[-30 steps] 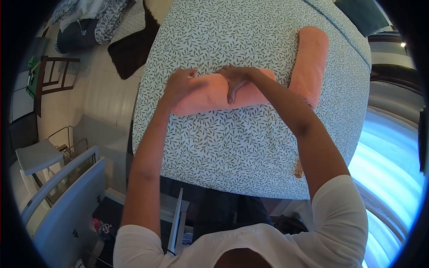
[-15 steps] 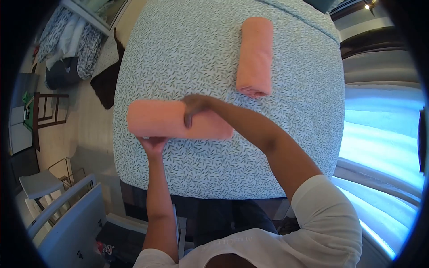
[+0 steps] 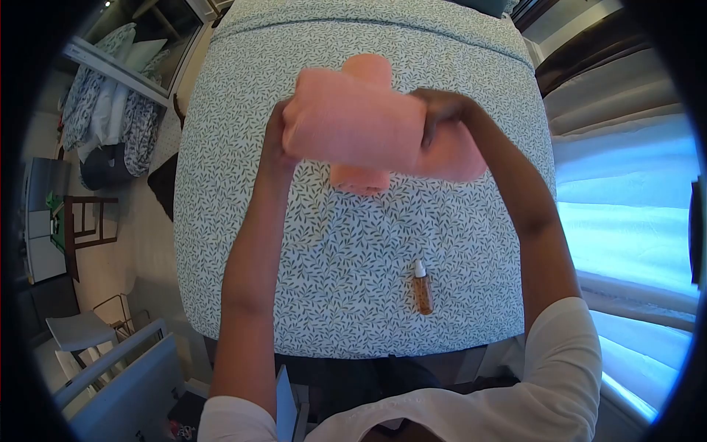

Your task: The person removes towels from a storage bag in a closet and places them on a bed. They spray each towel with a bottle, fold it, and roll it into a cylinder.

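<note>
Rolled pink towel (image 3: 353,121) being held up above bed (image 3: 353,250), gripped at both ends: left hand (image 3: 276,144) clasped on left end, right hand (image 3: 438,114) clenched on right end. Second pink roll (image 3: 366,68) lying on bedspread behind, partly hidden. Small brown bottle (image 3: 422,289) lying near bed's front edge.
</note>
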Demonstrator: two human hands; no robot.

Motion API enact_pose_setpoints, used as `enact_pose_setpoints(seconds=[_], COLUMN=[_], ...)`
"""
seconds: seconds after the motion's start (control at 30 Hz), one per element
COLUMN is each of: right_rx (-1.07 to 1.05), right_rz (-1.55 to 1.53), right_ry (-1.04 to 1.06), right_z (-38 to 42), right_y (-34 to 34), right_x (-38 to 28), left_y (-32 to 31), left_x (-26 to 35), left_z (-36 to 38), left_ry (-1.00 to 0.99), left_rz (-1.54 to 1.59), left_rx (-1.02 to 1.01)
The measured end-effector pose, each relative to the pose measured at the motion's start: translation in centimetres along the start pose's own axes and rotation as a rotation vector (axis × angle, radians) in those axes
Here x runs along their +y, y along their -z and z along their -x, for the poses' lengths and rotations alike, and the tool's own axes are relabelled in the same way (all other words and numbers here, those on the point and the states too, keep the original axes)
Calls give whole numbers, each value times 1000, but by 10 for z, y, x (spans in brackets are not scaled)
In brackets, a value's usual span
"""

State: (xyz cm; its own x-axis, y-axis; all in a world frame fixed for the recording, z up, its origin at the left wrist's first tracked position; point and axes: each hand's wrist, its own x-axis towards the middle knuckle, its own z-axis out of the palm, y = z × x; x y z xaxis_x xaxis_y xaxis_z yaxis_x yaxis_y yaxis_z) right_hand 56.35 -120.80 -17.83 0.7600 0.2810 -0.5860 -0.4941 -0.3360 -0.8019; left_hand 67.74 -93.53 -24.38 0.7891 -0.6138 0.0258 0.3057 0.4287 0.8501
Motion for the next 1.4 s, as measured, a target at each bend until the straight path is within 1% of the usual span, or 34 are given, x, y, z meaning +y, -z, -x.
enact_pose_setpoints(seconds=[0.03, 0.1, 0.13, 0.2, 0.23, 0.3, 0.33, 0.4, 0.43, 0.5, 0.53, 0.57, 0.63, 0.67, 0.7, 0.77, 0.8, 0.87, 0.9, 0.97, 1.03, 1.07, 1.1, 1.13, 1.17, 1.23, 1.27, 1.3, 1.33, 1.37, 1.4], right_rx=[43, 159, 164, 123, 124, 178, 174, 216, 209, 123, 43, 39, 427, 288, 292, 426, 428, 512, 517, 531, 561, 524, 488, 500, 485, 490, 499, 509, 527, 500, 471], right_rz=[-34, -23, -34, -99, -115, 14, -2, 175, 167, -162, -263, -267, -261, -267, -270, -26, -29, -10, -14, 202, 205, 143, 82, 73, 102, 124, 143, 164, 159, 164, 167], right_ry=[-52, -111, -108, -177, -172, -321, -325, -305, -311, -278, -284, -295, -321, -316, -318, -131, -130, 317, 317, 449, 431, 406, 383, 380, 359, 332, 314, 296, 295, 330, 367], right_z=[-7, -20, -26, -44, -55, -79, -85, -87, -87, -81, -75, -77, -82, -84, -84, -76, -71, -62, -57, -54, -64, -66, -68, -69, -70, -64, -61, -59, -58, -61, -63], right_y=[24, 55, 67, 86, 93, 102, 106, 109, 113, 121, 125, 120, 110, 111, 110, 101, 96, 83, 74, 56, 54, 55, 57, 59, 59, 56, 54, 54, 55, 56, 57], right_x=[10, 25, 33, 47, 58, 83, 97, 118, 125, 130, 126, 134, 145, 139, 136, 129, 126, 121, 118, 113, 114, 113, 111, 109, 108, 106, 105, 105, 103, 104, 107], left_y=[-10, -23, -22, -7, -1, 6, 8, 5, 2, -18, -25, -23, -21, -21, -19, -15, -12, -9, -9, -10, -10, -6, 0, 5, 3, -11, -26, -35, -43, -51, -56], left_x=[-3, -12, -20, -43, -56, -74, -84, -100, -106, -101, -97, -102, -107, -108, -107, -108, -110, -110, -111, -113, -113, -114, -116, -118, -114, -98, -81, -71, -62, -58, -61], left_z=[-25, -76, -93, -118, -124, -130, -132, -130, -133, -141, -142, -143, -146, -146, -142, -139, -139, -141, -141, -138, -137, -137, -138, -139, -137, -127, -117, -114, -113, -113, -113], left_ry=[5, 341, 349, 419, 430, 511, 526, 502, 513, 412, 381, 389, 407, 409, 409, 415, 404, 394, 390, 403, 424, 431, 458, 486, 498, 516, 474, 476, 457, 432, 452], left_rz=[-7, 287, 280, 214, 202, -213, -219, -181, -181, -145, -155, -147, -188, -182, -180, -182, -182, -186, -168, -151, -133, -135, -180, -226, -234, -249, -313, -320, -474, -627, -681], left_rx=[-6, 65, 60, 2, 0, 94, 93, 34, 37, 26, 14, 18, 14, 10, 36, 60, 70, 76, 79, 77, 81, 73, 115, 153, 139, 403, 339, 320, 156, -10, -50])
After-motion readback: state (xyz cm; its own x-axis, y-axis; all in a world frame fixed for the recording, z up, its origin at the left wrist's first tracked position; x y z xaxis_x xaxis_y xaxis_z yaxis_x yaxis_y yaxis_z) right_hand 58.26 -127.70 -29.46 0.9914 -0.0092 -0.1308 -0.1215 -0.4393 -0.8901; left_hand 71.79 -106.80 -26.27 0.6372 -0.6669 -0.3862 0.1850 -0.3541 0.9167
